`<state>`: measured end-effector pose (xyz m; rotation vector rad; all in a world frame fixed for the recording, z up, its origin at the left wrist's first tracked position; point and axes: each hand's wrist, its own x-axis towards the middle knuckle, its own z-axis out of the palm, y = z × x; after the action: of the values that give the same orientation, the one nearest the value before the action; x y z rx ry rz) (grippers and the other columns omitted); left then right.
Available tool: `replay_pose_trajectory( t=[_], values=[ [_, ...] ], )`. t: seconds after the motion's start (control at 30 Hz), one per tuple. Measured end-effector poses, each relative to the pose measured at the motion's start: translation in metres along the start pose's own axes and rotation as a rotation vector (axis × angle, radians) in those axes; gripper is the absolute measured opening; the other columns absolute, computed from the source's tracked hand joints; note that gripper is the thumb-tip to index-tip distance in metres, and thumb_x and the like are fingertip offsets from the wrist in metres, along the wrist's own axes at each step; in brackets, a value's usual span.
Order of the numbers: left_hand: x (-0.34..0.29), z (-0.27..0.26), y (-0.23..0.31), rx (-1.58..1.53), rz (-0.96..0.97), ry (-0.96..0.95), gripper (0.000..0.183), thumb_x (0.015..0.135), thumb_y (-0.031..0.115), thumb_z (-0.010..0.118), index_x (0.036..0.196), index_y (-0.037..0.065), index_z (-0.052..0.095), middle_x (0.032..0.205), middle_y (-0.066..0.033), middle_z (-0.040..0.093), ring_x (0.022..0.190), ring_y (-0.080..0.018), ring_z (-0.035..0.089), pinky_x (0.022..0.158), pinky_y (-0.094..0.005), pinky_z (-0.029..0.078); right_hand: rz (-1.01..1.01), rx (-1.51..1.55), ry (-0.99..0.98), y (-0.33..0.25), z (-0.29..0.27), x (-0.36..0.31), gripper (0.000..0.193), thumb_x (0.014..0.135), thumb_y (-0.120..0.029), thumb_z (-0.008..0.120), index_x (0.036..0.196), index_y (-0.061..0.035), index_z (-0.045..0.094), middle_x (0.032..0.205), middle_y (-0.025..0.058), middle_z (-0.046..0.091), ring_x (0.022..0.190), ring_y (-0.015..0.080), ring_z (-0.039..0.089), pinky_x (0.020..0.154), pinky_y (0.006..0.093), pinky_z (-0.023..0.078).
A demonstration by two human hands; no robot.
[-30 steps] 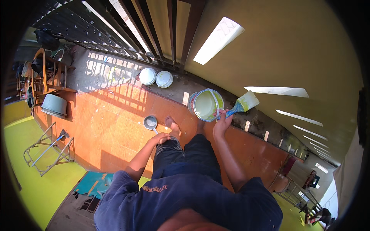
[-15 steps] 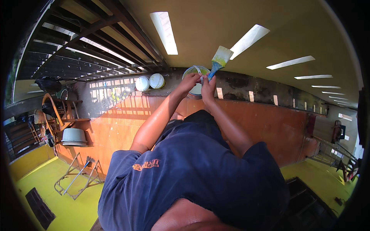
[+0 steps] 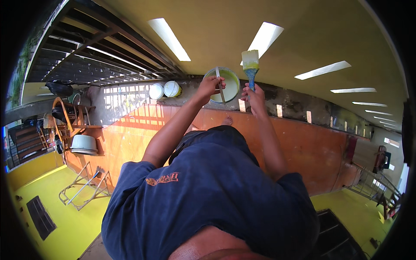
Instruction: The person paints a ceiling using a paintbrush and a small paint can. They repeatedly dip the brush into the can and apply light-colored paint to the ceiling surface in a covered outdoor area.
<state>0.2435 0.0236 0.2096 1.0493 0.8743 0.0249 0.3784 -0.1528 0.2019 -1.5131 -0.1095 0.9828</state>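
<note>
A round paint bucket [image 3: 236,93] with pale greenish paint inside hangs or stands ahead of me, near the wall's foot. Its light strip-like handle [image 3: 218,73] crosses over the opening, and the fingers of my left hand [image 3: 209,89] are closed around it. My right hand [image 3: 255,96], to the right of the bucket, grips a paintbrush [image 3: 250,73] by its blue-stained handle. The brush points upward, away from me, its wide bristles coated in yellow-green paint. Brush and bucket are apart.
Two smaller white tubs [image 3: 172,89] stand on the left by the wall. Farther left are a wooden chair [image 3: 69,117], a grey basin [image 3: 84,144] and a metal frame [image 3: 85,186]. A dark slatted gate [image 3: 117,47] rises at the upper left, beside the wall [image 3: 225,26].
My hands have parted. The right one has moved right with the brush, which now stands more upright; the left still holds the bucket handle, and more of the bucket's inside shows.
</note>
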Motion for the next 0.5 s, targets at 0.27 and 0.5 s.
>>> replay_pose_trajectory(
  t=[0.27, 0.5],
  values=[
    [-0.017, 0.012, 0.045, 0.164, 0.182, 0.016, 0.03, 0.101, 0.022, 0.049, 0.123, 0.001, 0.056, 0.092, -0.0044, 0.068, 0.092, -0.0157, 0.066, 0.083, -0.0358, 0.052, 0.071, -0.455, -0.393, -0.086, -0.066, -0.001, 0.031, 0.089, -0.006, 0.064, 0.116, 0.0073, 0.062, 0.07, 0.0036, 0.056, 0.058, 0.0093, 0.054, 0.051, 0.0242, 0.045],
    [-0.051, 0.01, 0.065, 0.097, 0.198, 0.066, 0.035, 0.101, 0.026, 0.049, 0.122, -0.001, 0.058, 0.094, -0.0081, 0.069, 0.092, -0.0168, 0.067, 0.082, -0.0347, 0.053, -0.057, -1.0, -0.459, -0.117, 0.004, 0.032, 0.03, 0.08, -0.011, 0.072, 0.103, 0.0069, 0.068, 0.076, 0.0153, 0.066, 0.062, 0.0186, 0.064, 0.061, 0.0317, 0.052]
  ],
)
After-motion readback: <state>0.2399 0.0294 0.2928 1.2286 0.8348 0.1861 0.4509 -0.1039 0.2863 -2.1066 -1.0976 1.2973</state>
